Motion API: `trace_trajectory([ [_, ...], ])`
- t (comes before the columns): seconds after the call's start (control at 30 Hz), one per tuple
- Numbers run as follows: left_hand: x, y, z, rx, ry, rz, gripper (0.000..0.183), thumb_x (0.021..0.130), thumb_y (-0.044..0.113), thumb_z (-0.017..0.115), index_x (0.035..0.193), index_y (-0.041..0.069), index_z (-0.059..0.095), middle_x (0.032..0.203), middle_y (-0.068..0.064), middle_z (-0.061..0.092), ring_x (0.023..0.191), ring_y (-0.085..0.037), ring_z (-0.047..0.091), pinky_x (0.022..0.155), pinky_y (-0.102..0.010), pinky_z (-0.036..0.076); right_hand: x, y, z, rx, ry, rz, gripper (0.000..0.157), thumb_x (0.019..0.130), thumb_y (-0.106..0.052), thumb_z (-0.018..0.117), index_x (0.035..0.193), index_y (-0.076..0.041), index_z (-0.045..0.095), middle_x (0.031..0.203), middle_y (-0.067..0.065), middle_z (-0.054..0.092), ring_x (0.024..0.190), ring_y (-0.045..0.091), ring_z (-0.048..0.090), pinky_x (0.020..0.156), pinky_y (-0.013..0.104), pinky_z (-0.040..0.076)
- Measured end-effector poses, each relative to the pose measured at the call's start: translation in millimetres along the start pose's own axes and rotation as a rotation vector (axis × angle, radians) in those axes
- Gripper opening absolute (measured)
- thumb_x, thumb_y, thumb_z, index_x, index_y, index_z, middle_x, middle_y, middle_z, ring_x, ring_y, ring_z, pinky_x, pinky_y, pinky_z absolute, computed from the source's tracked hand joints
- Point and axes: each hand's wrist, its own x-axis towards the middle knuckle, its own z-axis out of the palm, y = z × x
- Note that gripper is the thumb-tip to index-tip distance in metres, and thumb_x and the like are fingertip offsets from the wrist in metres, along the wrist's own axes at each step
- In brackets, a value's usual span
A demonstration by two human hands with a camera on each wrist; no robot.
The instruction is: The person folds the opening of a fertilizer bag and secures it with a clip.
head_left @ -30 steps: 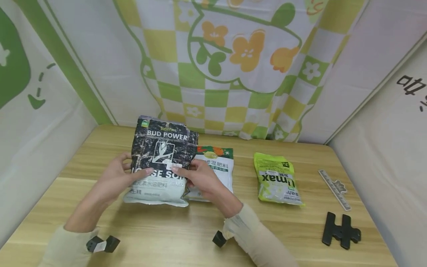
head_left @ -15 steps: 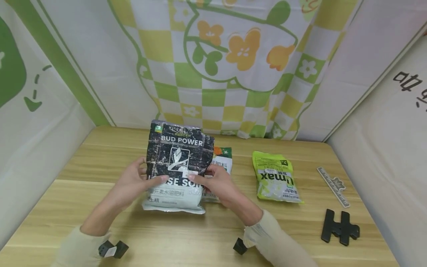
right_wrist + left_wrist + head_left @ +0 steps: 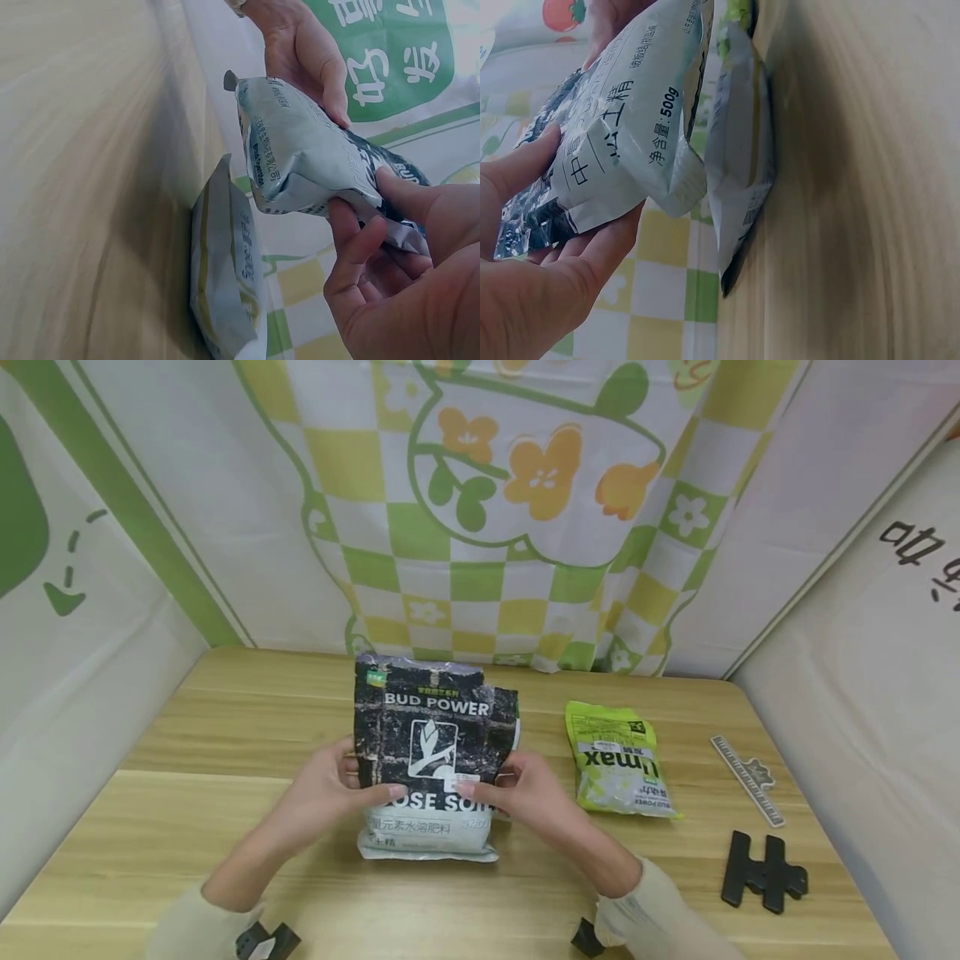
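A black and white fertilizer bag [image 3: 427, 760] marked BUD POWER is held between both hands above the table. My left hand [image 3: 318, 793] grips its left side, thumb across the front and fingers behind. On the opposite side my right hand [image 3: 536, 802] pinches the edge in the same way, thumb near a small white sticker. Beneath the held bag, a second white fertilizer bag [image 3: 739, 142] lies flat on the wood; in the head view it is almost wholly covered. Both wrist views show a gap between the two bags.
A lime-green bag [image 3: 622, 760] marked Umax lies right of my right hand. Farther right are a white ruler [image 3: 747, 781] with a shaped edge and a black clip [image 3: 765, 870]. A checkered curtain [image 3: 480, 577] hangs along the table's [image 3: 247, 710] back edge.
Both hands have carried the black and white fertilizer bag rightward and a little toward me. It now hides most of the white bag beneath. The Umax bag, ruler and clip stay put.
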Motion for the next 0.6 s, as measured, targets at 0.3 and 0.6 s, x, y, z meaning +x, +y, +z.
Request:
trace_trajectory([
  [0.3, -6.6, -4.1, 17.1, 0.001, -0.074, 0.045, 0.064, 0.080, 0.030, 0.092, 0.131, 0.004, 0.063, 0.112, -0.013, 0.079, 0.092, -0.023, 0.078, 0.080, -0.034, 0.066, -19.1, 10.9, -12.0, -0.122, -0.037, -0.090, 0.025, 0.088, -0.030, 0.086, 0.097, -0.008, 0.081, 0.085, 0.004, 0.080, 0.073, 0.011, 0.066, 0.067, 0.026, 0.055],
  [0.6, -12.8, -8.2, 35.6, 0.102, -0.070, 0.118, 0.049, 0.079, 0.028, 0.093, 0.116, 0.006, 0.071, 0.100, -0.008, 0.081, 0.082, -0.018, 0.075, 0.070, -0.028, 0.063, -37.8, 21.3, -22.4, -0.199, -0.029, -0.140, 0.022, 0.086, -0.029, 0.088, 0.092, -0.009, 0.080, 0.080, 0.004, 0.077, 0.066, 0.007, 0.061, 0.058, 0.022, 0.051],
])
